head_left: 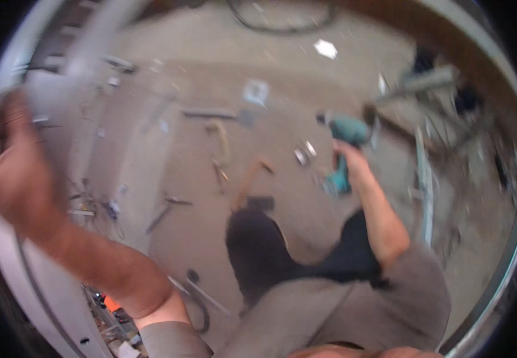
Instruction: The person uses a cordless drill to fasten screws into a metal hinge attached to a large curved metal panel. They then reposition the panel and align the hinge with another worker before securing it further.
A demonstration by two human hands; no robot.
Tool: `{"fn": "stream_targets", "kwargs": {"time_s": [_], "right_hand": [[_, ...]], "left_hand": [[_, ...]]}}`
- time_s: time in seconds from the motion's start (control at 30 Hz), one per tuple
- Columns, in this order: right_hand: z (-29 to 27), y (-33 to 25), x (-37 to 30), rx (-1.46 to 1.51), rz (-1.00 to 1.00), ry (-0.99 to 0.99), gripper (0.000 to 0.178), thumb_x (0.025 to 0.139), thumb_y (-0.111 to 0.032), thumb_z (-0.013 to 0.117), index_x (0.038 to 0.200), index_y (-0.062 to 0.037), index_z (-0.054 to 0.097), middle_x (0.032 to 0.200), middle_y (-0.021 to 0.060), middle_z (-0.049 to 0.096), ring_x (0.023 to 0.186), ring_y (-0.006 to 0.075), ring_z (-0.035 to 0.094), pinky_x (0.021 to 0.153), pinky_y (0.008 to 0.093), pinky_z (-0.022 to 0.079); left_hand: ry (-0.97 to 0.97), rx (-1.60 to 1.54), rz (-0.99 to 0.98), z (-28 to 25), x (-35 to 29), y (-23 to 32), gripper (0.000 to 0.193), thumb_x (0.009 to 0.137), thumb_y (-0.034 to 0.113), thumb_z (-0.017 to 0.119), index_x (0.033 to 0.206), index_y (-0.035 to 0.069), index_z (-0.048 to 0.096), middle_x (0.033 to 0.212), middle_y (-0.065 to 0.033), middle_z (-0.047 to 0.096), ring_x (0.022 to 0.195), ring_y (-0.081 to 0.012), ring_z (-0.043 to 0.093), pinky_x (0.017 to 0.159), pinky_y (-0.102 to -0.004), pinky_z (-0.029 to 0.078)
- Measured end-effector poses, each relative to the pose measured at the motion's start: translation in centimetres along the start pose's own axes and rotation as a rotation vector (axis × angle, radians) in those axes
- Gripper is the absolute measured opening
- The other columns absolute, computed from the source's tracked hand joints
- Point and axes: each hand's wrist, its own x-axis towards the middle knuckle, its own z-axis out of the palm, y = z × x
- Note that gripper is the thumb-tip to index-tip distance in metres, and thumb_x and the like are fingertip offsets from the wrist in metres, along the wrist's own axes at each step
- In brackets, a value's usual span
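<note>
My right hand point(350, 154) is closed around the grip of a teal cordless drill point(349, 129). The drill's dark nose points left, and its base hangs below my hand. On the far left my raised left hand point(19, 158) is at a pale metal frame point(22, 65). Blur smears its fingers, so I cannot make out whether they grip the frame or only touch it. Under the drill, two small pale cylindrical things point(305, 153) are on the floor.
Scattered over the brown floor point(199, 179) are a hammer-like tool with a yellowish handle point(249, 182), a curved yellowish tool point(219, 140), a grey bar point(209, 113) and a pale square piece point(255, 92). Metal framework point(424, 179) stands right; a dark hose loop point(282, 28) lies far off.
</note>
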Motion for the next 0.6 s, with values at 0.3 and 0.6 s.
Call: {"fn": "stream_targets", "kwargs": {"time_s": [0.3,0.6], "right_hand": [[-6.5,0.1,-5.1,0.098,-0.155,0.379,0.021,0.093,-0.025,0.075,0.100,-0.0077,0.066,0.082,0.0056,0.065,0.069,0.0190,0.063,0.066,0.0351,0.052],[-7.1,-0.8,-8.6,0.054,-0.214,0.629,0.018,0.093,-0.022,0.074,0.101,-0.0078,0.066,0.083,0.0043,0.066,0.071,0.0188,0.064,0.066,0.0350,0.052]], "left_hand": [[-1.110,-0.974,0.804,16.0,-31.4,18.3,0.026,0.096,0.020,0.069,0.117,0.006,0.073,0.109,-0.0152,0.074,0.099,-0.0359,0.071,0.089,-0.0449,0.056],[-1.615,-0.873,0.724,24.2,-50.3,29.1,0.033,0.092,0.029,0.071,0.120,0.012,0.073,0.117,-0.0167,0.074,0.112,-0.0367,0.069,0.095,-0.0496,0.055]]}}
